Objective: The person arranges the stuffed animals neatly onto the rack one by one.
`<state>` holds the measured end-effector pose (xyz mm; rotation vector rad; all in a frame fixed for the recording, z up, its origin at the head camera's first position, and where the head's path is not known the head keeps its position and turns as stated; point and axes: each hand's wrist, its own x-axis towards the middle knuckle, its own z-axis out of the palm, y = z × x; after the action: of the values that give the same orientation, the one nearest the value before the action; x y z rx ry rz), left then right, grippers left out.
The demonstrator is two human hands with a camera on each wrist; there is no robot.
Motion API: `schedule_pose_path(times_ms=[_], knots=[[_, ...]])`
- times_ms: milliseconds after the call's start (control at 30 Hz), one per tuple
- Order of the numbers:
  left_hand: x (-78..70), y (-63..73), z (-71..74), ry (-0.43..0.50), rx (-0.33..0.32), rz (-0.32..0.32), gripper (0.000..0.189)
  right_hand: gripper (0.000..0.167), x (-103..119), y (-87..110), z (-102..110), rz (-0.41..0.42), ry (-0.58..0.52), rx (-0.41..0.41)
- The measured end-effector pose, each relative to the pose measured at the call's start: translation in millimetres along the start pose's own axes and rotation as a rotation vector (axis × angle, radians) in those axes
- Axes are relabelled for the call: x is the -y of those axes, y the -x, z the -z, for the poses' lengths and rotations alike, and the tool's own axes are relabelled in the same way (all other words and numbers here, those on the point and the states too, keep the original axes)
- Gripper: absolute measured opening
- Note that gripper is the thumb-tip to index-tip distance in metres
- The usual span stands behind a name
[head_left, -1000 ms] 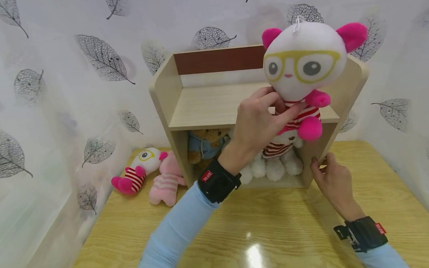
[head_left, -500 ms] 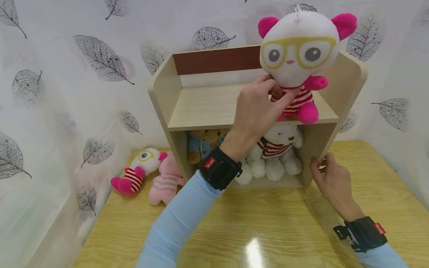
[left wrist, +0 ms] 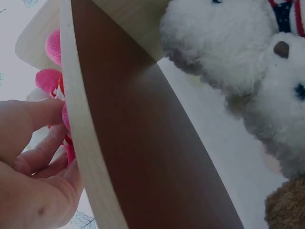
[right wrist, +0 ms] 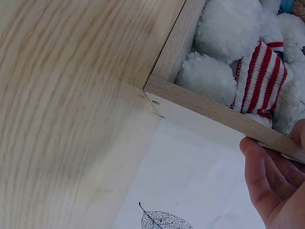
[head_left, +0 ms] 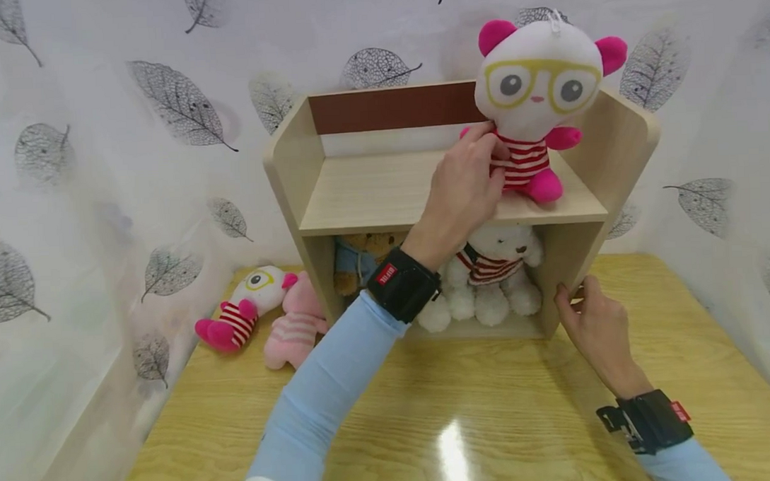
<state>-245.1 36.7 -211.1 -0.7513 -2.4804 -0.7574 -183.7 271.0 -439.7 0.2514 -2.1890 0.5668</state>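
A white plush panda doll (head_left: 532, 87) with pink ears, yellow glasses and a red-striped body is at the right end of the shelf unit's upper board (head_left: 364, 192). My left hand (head_left: 469, 184) grips its striped body from the left side. In the left wrist view, those fingers (left wrist: 45, 148) show beside the board's edge, with pink parts of the doll behind. Lower right, my right hand (head_left: 598, 325) pinches the unit's right side panel (head_left: 573, 269). The right wrist view shows its fingers (right wrist: 262, 176) along the panel's outer face, the thumb partly cut off.
White plush bears (head_left: 488, 279) in striped tops and a brown bear in blue (head_left: 354, 263) sit in the lower compartment. Left of the unit, another panda doll (head_left: 241, 316) and a pink plush toy (head_left: 295, 328) lie on the wooden table (head_left: 493, 406).
My left hand has lowered the panda doll and moved it back onto the upper board, uncovering the white bear below. The right hand has stayed at the side panel.
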Motion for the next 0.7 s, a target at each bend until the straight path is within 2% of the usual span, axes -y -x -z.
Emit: schedule_pose_path(times_ms=[267,433,600,700], knots=[[2.0,-16.5,-2.7,-0.067,0.138,0.035,0.037,0.017,0.6,-0.8,-0.8,-0.013,-0.003,0.002],[3.4,-25.6,-7.0,-0.059,0.196,0.000,0.048,0.018,0.9,-1.6,-1.2,-0.020,0.004,-0.001],[2.7,-32.8,-11.7,-0.125,0.275,-0.049,0.060,0.019,0.5,-1.1,-1.6,-0.019,0.011,-0.001],[1.6,-34.5,-13.6,-0.145,0.297,-0.046,0.062,0.019,0.5,-0.6,-1.9,-0.014,0.012,-0.001]])
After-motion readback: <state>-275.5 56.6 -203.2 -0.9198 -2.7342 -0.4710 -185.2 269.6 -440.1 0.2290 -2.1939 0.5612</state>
